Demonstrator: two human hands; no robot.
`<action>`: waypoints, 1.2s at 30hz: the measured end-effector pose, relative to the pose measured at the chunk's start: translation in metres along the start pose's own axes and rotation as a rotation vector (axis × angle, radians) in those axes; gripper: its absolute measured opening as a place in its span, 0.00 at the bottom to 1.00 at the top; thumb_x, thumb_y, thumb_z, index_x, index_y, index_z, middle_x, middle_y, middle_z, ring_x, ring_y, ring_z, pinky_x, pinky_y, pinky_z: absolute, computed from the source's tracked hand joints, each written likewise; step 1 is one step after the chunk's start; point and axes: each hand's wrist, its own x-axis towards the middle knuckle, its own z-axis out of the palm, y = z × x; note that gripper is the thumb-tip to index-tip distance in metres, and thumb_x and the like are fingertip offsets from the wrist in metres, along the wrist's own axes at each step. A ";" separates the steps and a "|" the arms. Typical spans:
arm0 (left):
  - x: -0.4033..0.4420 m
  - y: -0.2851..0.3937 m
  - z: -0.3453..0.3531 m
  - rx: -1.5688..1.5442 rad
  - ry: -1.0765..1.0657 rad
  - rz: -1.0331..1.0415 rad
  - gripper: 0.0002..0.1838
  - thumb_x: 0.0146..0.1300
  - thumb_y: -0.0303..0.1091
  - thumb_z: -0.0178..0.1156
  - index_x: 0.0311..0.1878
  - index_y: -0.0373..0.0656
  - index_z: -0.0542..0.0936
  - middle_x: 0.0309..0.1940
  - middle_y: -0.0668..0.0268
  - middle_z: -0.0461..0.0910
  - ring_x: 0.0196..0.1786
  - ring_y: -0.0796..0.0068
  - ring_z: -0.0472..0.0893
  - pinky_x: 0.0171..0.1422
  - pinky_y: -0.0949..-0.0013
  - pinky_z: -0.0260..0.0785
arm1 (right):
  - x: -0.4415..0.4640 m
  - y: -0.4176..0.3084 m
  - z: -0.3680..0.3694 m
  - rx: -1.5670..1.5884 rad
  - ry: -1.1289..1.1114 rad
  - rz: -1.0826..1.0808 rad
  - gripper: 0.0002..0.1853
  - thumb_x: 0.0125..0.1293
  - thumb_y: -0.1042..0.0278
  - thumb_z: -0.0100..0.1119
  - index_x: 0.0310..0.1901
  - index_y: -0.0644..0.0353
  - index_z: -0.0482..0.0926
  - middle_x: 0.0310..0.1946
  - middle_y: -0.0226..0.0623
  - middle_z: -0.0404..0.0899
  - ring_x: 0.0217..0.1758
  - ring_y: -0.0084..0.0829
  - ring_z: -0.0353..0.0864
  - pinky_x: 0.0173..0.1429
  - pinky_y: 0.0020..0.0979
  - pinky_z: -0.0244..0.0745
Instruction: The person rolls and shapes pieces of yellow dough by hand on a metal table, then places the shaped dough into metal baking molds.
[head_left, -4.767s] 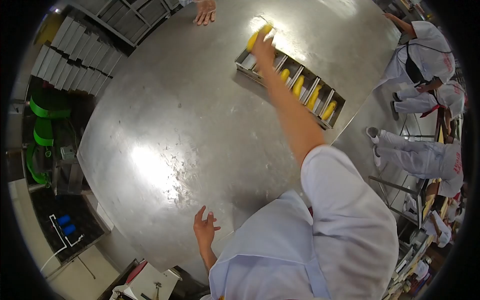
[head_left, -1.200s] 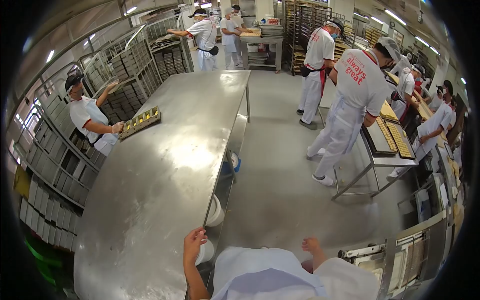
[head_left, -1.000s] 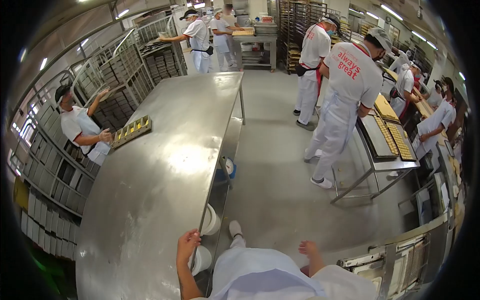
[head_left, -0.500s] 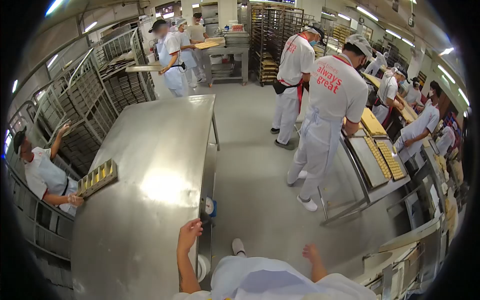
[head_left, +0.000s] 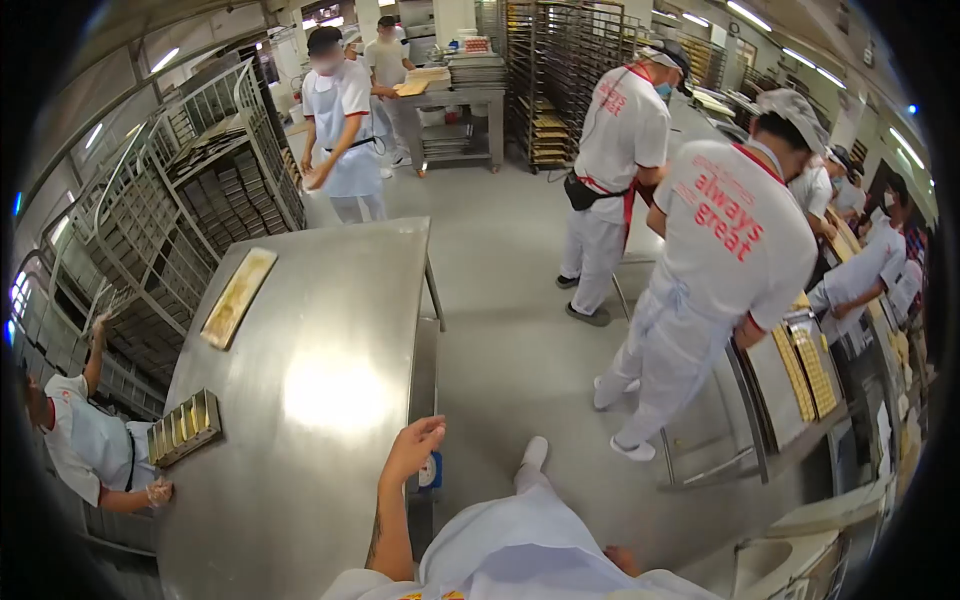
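My left hand (head_left: pixel 415 447) hangs in the air by the right edge of the steel table (head_left: pixel 310 290). Its fingers are loosely bent and apart, with nothing seen in them. Just beneath it shows a blue scale with a dial (head_left: pixel 430 470), below the tabletop. Only a bit of my right hand (head_left: pixel 622 558) shows, low beside my white apron (head_left: pixel 530 540); its fingers are mostly hidden. On the table's left edge sits a strapped set of loaf tins (head_left: pixel 185 428). Farther back lies a long, shallow pan (head_left: pixel 238 297) with a browned surface.
Left of the table, a person (head_left: pixel 85 440) reaches toward tall metal racks (head_left: pixel 215 150). Another person (head_left: pixel 338 120) stands at its far end. To my right, two people (head_left: pixel 735 225) work at a bench with trays of small dough pieces (head_left: pixel 805 365). Grey floor (head_left: pixel 500 340) runs between.
I have stepped forward. The person on the left has set down the loaf tins. The long pan now lies on the table, and the far person's hands no longer hold a board. My right hand dropped lower.
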 end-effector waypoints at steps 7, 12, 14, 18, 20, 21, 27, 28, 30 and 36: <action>0.125 0.039 -0.017 -0.057 0.104 -0.014 0.24 0.73 0.41 0.61 0.65 0.36 0.77 0.51 0.61 0.84 0.47 0.76 0.82 0.52 0.71 0.76 | 0.102 -0.197 0.057 -0.073 -0.112 -0.050 0.07 0.68 0.67 0.55 0.40 0.60 0.78 0.30 0.41 0.78 0.37 0.36 0.78 0.36 0.43 0.77; 0.225 0.078 -0.024 -0.021 0.205 -0.010 0.23 0.73 0.40 0.62 0.65 0.36 0.77 0.51 0.60 0.84 0.48 0.75 0.82 0.53 0.70 0.77 | 0.289 -0.395 0.149 0.076 -0.232 -0.115 0.05 0.65 0.71 0.59 0.32 0.56 0.74 0.22 0.38 0.75 0.19 0.36 0.74 0.22 0.41 0.72; 0.254 0.083 -0.021 -0.038 0.225 -0.009 0.23 0.73 0.40 0.61 0.65 0.36 0.77 0.50 0.61 0.84 0.48 0.75 0.82 0.53 0.70 0.77 | 0.312 -0.500 0.224 -0.304 -0.192 -0.440 0.06 0.67 0.67 0.60 0.32 0.55 0.76 0.19 0.35 0.74 0.16 0.32 0.73 0.19 0.37 0.69; 0.327 0.094 -0.007 -0.224 0.248 0.002 0.22 0.73 0.40 0.61 0.63 0.36 0.78 0.51 0.59 0.84 0.50 0.73 0.83 0.54 0.69 0.78 | 0.253 -0.684 0.378 -0.358 -0.301 -0.491 0.17 0.74 0.58 0.58 0.54 0.63 0.80 0.38 0.36 0.82 0.34 0.30 0.83 0.37 0.32 0.82; 0.371 0.085 -0.010 -0.243 0.268 -0.021 0.23 0.73 0.42 0.62 0.63 0.36 0.78 0.52 0.58 0.83 0.52 0.71 0.83 0.56 0.68 0.78 | 0.261 -0.732 0.417 -0.395 -0.404 -0.517 0.24 0.74 0.51 0.57 0.62 0.62 0.75 0.46 0.40 0.81 0.42 0.34 0.84 0.46 0.35 0.81; 0.390 0.100 -0.015 -0.319 0.250 -0.006 0.26 0.74 0.45 0.60 0.66 0.36 0.76 0.55 0.57 0.82 0.55 0.68 0.82 0.59 0.65 0.77 | 0.265 -0.755 0.440 -0.410 -0.459 -0.528 0.28 0.74 0.48 0.56 0.65 0.61 0.73 0.50 0.42 0.81 0.47 0.36 0.84 0.50 0.37 0.81; 0.551 0.195 -0.043 -1.189 -0.136 0.310 0.50 0.71 0.74 0.37 0.81 0.43 0.49 0.81 0.50 0.49 0.81 0.51 0.53 0.83 0.45 0.46 | 0.222 -0.875 0.545 0.119 -1.024 -0.325 0.51 0.70 0.23 0.38 0.81 0.56 0.46 0.77 0.57 0.54 0.78 0.55 0.59 0.77 0.54 0.57; 0.570 0.235 -0.043 -1.288 -0.165 0.315 0.50 0.70 0.75 0.37 0.82 0.44 0.49 0.81 0.52 0.48 0.82 0.51 0.50 0.84 0.44 0.42 | 0.191 -0.901 0.560 0.128 -1.055 -0.314 0.51 0.70 0.22 0.36 0.80 0.56 0.46 0.78 0.57 0.53 0.79 0.54 0.56 0.79 0.55 0.54; 0.618 0.288 -0.045 -1.271 -0.321 0.425 0.50 0.70 0.75 0.38 0.82 0.45 0.49 0.81 0.53 0.48 0.82 0.52 0.49 0.84 0.44 0.41 | 0.170 -0.944 0.588 0.222 -1.108 -0.385 0.49 0.72 0.24 0.35 0.79 0.59 0.51 0.76 0.59 0.56 0.78 0.55 0.58 0.80 0.54 0.54; 0.757 0.352 -0.045 -1.282 -0.517 0.367 0.50 0.70 0.74 0.39 0.81 0.43 0.52 0.80 0.51 0.51 0.81 0.50 0.52 0.83 0.43 0.43 | 0.167 -1.035 0.643 0.446 -1.167 -0.433 0.48 0.73 0.25 0.32 0.78 0.61 0.55 0.75 0.60 0.57 0.78 0.55 0.59 0.80 0.52 0.56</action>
